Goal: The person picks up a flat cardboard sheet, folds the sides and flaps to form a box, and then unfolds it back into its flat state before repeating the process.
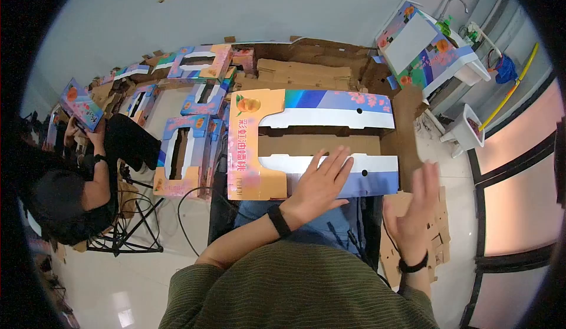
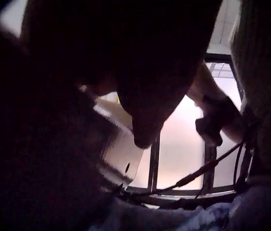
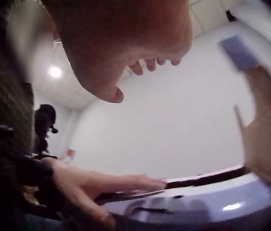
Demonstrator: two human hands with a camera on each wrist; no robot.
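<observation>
A printed cardboard carton [image 1: 257,175] with a peach picture lies in front of me in the head view. Its two long flaps leave a wide gap down the middle, and a brown flap [image 1: 407,134] stands out at its right end. My left hand [image 1: 323,181] rests on the near flap with its fingers straight, some reaching over the gap. Beyond the near right corner, my right hand [image 1: 415,211] is raised, fingers extended, holding nothing. The right wrist view shows that right hand [image 3: 130,53] above the carton. In the left wrist view the hand is mostly a dark silhouette.
Several similar cartons [image 1: 183,152] stand to the left, near a seated person [image 1: 65,199] holding one. Flattened cardboard [image 1: 303,74] lies behind the carton. A larger carton [image 1: 424,49] leans by a sink [image 1: 471,69] at the right. Cables [image 1: 188,211] hang near the left.
</observation>
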